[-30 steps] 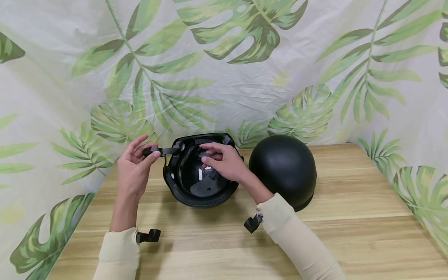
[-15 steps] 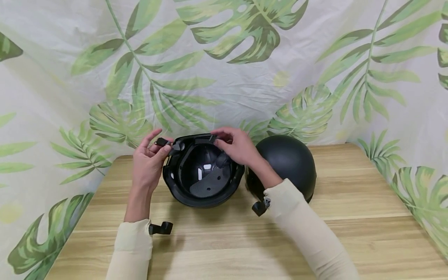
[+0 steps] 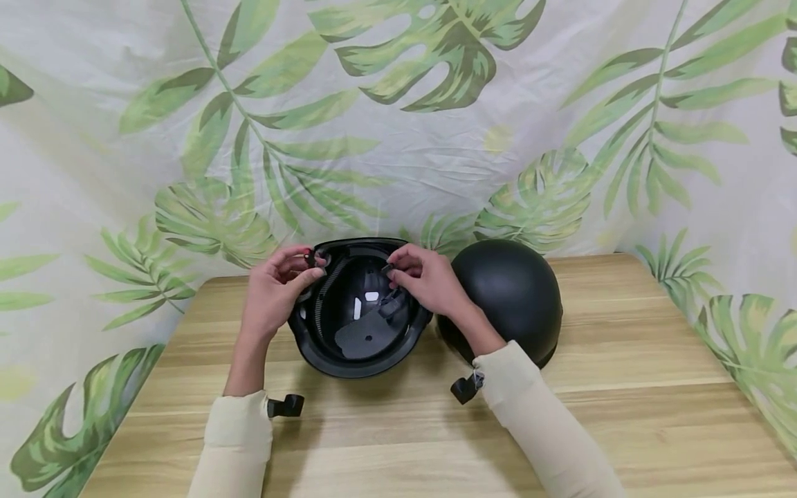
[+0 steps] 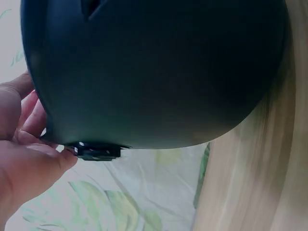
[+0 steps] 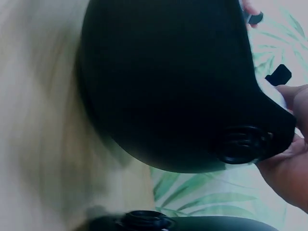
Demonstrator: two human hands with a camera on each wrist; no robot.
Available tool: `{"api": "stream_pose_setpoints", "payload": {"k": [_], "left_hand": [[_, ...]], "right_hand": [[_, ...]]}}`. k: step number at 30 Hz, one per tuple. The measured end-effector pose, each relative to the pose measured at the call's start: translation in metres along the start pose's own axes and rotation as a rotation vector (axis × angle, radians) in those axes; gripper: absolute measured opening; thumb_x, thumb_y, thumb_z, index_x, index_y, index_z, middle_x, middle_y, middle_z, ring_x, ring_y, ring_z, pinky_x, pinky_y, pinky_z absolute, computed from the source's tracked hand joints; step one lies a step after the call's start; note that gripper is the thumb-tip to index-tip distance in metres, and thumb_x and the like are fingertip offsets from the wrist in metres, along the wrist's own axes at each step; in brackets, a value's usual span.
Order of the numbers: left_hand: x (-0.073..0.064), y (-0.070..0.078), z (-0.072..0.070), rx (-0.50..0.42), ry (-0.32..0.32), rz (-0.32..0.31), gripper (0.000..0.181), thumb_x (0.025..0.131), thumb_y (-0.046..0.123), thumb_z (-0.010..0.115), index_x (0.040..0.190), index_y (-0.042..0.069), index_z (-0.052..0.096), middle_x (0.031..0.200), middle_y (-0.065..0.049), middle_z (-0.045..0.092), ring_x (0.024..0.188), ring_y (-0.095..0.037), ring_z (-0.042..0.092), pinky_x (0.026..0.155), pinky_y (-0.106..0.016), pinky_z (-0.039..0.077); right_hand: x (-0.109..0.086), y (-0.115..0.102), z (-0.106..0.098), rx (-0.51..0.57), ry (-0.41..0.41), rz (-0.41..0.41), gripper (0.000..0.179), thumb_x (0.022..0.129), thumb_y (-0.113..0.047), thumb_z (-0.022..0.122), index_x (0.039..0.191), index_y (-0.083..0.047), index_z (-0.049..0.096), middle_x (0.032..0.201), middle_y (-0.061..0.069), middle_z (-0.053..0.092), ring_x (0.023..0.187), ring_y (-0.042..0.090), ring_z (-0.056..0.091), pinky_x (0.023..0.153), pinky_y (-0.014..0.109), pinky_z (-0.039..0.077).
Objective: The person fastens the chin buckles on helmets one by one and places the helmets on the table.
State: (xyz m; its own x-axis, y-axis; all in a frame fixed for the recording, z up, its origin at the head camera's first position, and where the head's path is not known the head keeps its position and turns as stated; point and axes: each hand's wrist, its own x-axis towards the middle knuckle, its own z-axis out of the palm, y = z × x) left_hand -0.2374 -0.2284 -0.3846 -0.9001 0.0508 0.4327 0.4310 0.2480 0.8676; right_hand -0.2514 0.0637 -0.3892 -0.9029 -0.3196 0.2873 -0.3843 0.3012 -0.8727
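Your left hand pinches a buckle, your right hand a black clip, at the upturned helmet; 1 dome-up helmet sits beside it.

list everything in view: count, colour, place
backdrop: 1, whitish with green leaves, rear
table: 1, wood-toned, before the backdrop
upturned helmet: 1, black, on table, left
domed helmet: 1, black, on table, right
round knobs: 2, black, one per helmet
strap ends: 2, black, towards either side of the upturned helmet
sleeves: 2, cream, bottom of head view
cuff attachments: 2, black, one per sleeve
left hand: 1, bare, pinching one strap end
right hand: 1, bare, pinching the other
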Motion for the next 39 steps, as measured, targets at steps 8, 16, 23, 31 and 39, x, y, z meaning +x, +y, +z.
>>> {"api": "stream_pose_setpoints", "payload": {"k": [8, 16, 23, 31, 39], "left_hand": [[-0.003, 0.014, 0.009, 0.294, -0.009, 0.197, 0.037, 0.092, 0.001, 0.083, 0.129, 0.001, 0.077, 0.112, -0.019, 0.079, 0.099, 0.006, 0.066, 0.086, -0.014, 0.054], [-0.008, 0.022, 0.023, 0.423, -0.147, 0.234, 0.037, 0.094, 0.009, 0.084, 0.129, 0.005, 0.076, 0.112, -0.013, 0.08, 0.103, -0.028, 0.076, 0.088, -0.041, 0.06], [-0.009, 0.02, 0.026, 0.456, -0.175, 0.181, 0.029, 0.092, 0.014, 0.087, 0.118, 0.008, 0.075, 0.105, -0.008, 0.081, 0.094, -0.023, 0.075, 0.086, -0.043, 0.058], [-0.009, 0.021, 0.026, 0.435, -0.187, 0.22, 0.028, 0.09, 0.014, 0.089, 0.114, 0.011, 0.077, 0.103, -0.005, 0.081, 0.092, -0.019, 0.073, 0.084, -0.029, 0.055], [-0.011, 0.024, 0.027, 0.416, -0.212, 0.232, 0.026, 0.09, 0.014, 0.089, 0.113, 0.012, 0.078, 0.103, -0.002, 0.082, 0.094, -0.016, 0.074, 0.085, -0.029, 0.057]], "right_hand": [[-0.02, -0.001, 0.015, -0.042, 0.101, -0.059, 0.026, 0.103, -0.021, 0.076, 0.126, -0.009, 0.079, 0.098, 0.004, 0.083, 0.083, 0.013, 0.078, 0.074, 0.028, 0.061], [-0.032, 0.001, 0.019, 0.003, 0.139, -0.049, 0.024, 0.104, -0.018, 0.073, 0.125, -0.007, 0.079, 0.113, 0.01, 0.082, 0.098, 0.021, 0.081, 0.087, 0.035, 0.066], [-0.034, 0.002, 0.019, 0.096, 0.13, 0.011, 0.02, 0.104, -0.015, 0.072, 0.122, -0.006, 0.076, 0.118, 0.014, 0.081, 0.108, 0.026, 0.081, 0.088, 0.035, 0.066], [-0.032, 0.002, 0.019, 0.021, 0.132, -0.021, 0.02, 0.099, -0.02, 0.08, 0.115, -0.008, 0.076, 0.111, 0.008, 0.08, 0.095, 0.02, 0.077, 0.082, 0.028, 0.062], [-0.034, -0.001, 0.016, 0.036, 0.099, -0.009, 0.033, 0.093, -0.015, 0.087, 0.122, -0.008, 0.074, 0.114, 0.012, 0.076, 0.099, 0.025, 0.077, 0.085, 0.035, 0.065]]}}
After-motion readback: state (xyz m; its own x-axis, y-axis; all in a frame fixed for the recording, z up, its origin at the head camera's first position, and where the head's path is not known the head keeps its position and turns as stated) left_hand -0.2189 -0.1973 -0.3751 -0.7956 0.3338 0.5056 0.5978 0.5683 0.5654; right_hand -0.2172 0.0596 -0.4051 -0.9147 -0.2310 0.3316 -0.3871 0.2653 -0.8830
